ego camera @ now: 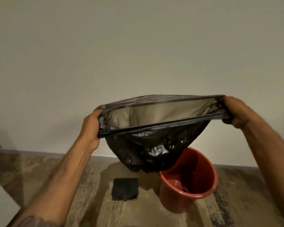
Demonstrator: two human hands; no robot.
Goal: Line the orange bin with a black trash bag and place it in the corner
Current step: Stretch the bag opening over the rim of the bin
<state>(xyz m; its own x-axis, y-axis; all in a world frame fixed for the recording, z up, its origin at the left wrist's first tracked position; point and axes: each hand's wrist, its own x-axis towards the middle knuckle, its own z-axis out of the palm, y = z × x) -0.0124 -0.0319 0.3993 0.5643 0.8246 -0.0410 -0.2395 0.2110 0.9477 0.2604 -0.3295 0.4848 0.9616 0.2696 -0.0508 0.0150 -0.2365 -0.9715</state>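
Observation:
A black trash bag [151,145] hangs in the air in front of me with its mouth stretched wide open. My left hand [91,128] grips the left end of the bag's rim and my right hand [234,112] grips the right end. The bag's crumpled bottom dangles just above and left of the orange bin [188,179]. The bin stands upright on the floor with nothing inside it, near the wall, below my right hand.
A flat stack of folded black bags [125,189] lies on the patterned floor left of the bin. A plain pale wall [138,46] fills the view ahead, with a baseboard along its foot. A white edge shows at the far left.

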